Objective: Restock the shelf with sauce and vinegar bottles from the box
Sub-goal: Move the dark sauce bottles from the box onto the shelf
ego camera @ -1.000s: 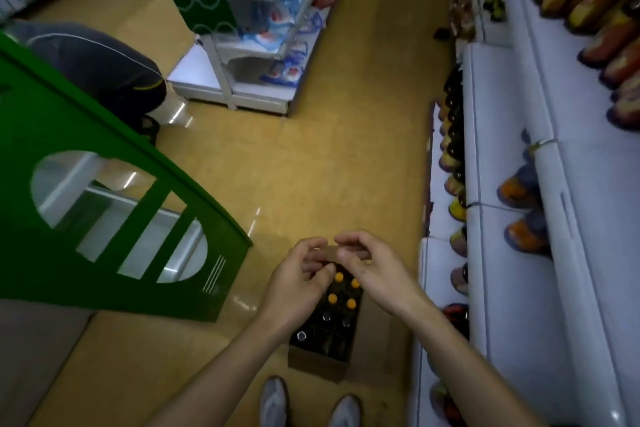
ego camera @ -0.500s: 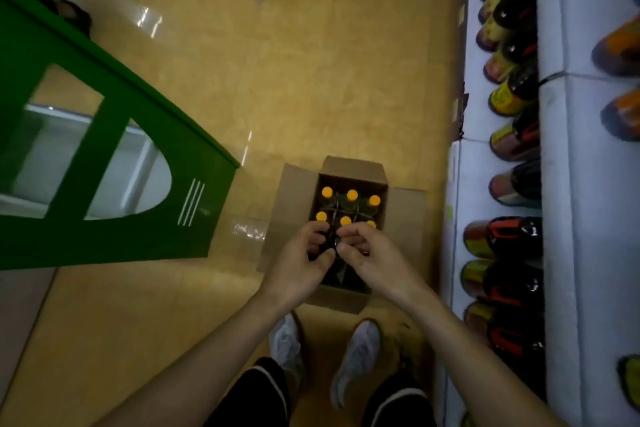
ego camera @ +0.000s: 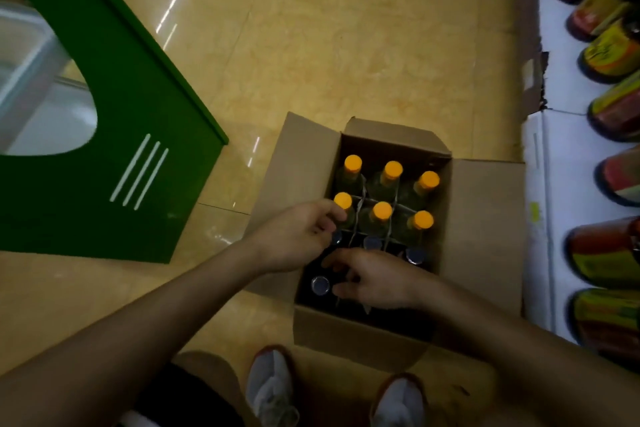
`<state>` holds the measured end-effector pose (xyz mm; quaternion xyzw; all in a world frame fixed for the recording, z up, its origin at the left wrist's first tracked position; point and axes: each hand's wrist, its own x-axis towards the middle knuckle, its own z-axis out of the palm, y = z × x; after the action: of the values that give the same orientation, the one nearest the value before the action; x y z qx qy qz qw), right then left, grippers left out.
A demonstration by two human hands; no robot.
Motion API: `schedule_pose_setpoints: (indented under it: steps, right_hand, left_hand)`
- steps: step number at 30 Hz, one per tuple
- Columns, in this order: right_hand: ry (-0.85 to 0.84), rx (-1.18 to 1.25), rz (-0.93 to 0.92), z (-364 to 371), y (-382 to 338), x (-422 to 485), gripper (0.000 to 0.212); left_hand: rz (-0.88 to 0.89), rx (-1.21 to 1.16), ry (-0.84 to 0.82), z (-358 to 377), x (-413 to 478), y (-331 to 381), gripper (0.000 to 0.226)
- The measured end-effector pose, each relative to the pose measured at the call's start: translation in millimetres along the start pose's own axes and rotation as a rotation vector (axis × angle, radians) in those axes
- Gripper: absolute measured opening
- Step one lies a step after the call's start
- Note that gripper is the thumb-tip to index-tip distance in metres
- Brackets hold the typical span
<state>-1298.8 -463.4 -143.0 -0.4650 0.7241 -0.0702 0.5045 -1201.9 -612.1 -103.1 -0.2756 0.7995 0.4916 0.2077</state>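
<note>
your left hand point(ego camera: 294, 239) and right hand point(ego camera: 377, 281) are down in the open box point(ego camera: 485, 218) on the floor point(ego camera: 346, 45) by the shelf point(ego camera: 554, 218), fingers curled over the dark bottles point(ego camera: 320, 284), can't tell if either grips one

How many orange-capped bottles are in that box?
6 orange-capped bottles: three in the box's far row, three in the next row. The left hand and right hand may hide more.
</note>
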Motion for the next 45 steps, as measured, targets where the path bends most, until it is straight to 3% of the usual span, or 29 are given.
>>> schedule_pose_setpoints:
  steps: [5, 12, 30, 37, 42, 45]
  right_hand:
    - [-0.021, -0.123, -0.079, 19, 14, 14, 0.056]
    - [0.126, -0.14, -0.161, 45, 29, 23, 0.056]
    - [0.337, 0.126, -0.2, 79, 42, 36, 0.039]
    - [0.481, 0.36, -0.34, 42, 26, -3, 0.023]
    - [0.66, 0.455, -0.437, 11, 4, -39, 0.03]
    - [0.747, 0.528, -0.46, -3, -9, -56, 0.036]
  left_hand:
    - [0.073, 0.067, -0.083, 10, 7, -21, 0.04]
    - [0.16, 0.141, -0.113, 26, 13, -32, 0.043]
    - [0.138, -0.017, -0.007, 34, -2, -53, 0.044]
    - [0.203, -0.055, -0.066, 29, -5, -53, 0.052]
    - [0.233, -0.125, -0.209, 34, -11, -53, 0.083]
    - [0.29, -0.161, -0.204, 42, -12, -44, 0.075]
